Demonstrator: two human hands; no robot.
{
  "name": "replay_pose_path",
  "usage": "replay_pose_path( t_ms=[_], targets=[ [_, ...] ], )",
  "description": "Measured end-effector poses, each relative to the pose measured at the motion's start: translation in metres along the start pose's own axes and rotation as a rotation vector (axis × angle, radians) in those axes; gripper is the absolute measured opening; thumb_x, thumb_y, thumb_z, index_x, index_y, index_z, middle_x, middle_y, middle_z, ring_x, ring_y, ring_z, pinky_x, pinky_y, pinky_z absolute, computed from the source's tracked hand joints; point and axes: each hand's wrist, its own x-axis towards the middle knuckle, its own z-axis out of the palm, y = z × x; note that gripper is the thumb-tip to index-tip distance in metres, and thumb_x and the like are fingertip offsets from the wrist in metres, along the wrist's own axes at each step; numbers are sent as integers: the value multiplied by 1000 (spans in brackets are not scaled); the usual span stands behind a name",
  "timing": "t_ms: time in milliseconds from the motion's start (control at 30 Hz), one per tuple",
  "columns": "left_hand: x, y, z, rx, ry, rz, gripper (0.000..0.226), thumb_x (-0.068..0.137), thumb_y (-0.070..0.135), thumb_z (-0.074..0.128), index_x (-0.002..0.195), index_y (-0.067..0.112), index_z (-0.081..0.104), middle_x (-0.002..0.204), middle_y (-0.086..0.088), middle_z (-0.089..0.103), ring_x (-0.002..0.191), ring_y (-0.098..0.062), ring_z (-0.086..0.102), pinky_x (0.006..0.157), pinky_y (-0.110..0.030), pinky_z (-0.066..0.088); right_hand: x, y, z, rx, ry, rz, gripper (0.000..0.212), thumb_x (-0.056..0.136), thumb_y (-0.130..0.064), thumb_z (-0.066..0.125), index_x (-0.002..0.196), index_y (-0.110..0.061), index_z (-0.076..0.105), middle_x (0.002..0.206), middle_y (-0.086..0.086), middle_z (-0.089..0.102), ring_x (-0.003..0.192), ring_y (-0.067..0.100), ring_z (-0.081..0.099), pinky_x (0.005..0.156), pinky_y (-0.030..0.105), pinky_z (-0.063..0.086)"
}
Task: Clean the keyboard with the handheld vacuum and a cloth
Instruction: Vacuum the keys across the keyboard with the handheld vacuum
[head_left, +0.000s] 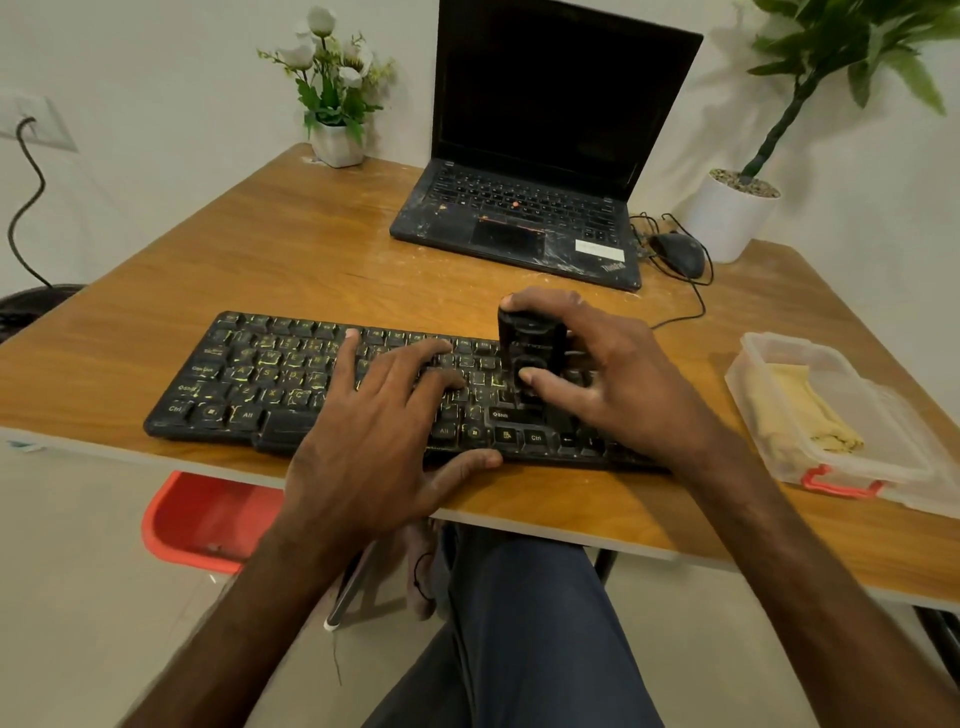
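The keyboard (249, 374) lies across the middle of the frame, near the front edge of the wooden surface (291, 249), its left keys speckled with yellowish grime. The left hand (384, 415) lies flat on the middle keys, fingers straight and thumb against the front edge, holding nothing. Just right of it the handheld vacuum (530, 343) stands upright on the keys, gripped by the right hand (623, 374), thumb on its front face. Vacuuming looks to be the step in hand. To do it well, steady the board with the flat hand, draw the nozzle slowly along each row, and shift the bracing hand before it blocks the path. At the right edge the cloth (800, 410) lies in a clear container (753, 348).
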Motion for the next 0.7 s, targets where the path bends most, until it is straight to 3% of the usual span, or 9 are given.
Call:
replay_pose_path(
  t_ms=[167,367,500,700],
  targets=[
    [0,0,1,0,-2,-3,79,91,80,32,129,16,57,145,-13,50,131,-30,52,116,-68,22,4,-8,7,89,-53,-34,59,91,-20,70,140,-34,42,132,-8,55,110,12,60,82,34,59],
    [0,0,1,8,20,-3,78,91,80,34,127,16,59,144,-12,52,129,-28,53,116,-67,23,4,2,0,-7,12,40,62,90,-22,70,141,-38,38,129,-6,55,107,11,61,78,33,61],
    [0,-1,2,3,14,0,78,91,80,33,128,16,60,145,-11,51,131,-28,51,117,-67,21,0,-6,6,117,-25,3,61,89,-19,72,139,-35,41,131,-9,53,109,7,61,80,27,60],
    [-1,1,2,6,24,-1,79,91,80,32,128,15,59,144,-11,51,130,-28,53,117,-66,22,5,5,5,-23,52,42,64,90,-20,70,142,-37,37,130,-1,56,107,12,61,77,33,62]
  ],
)
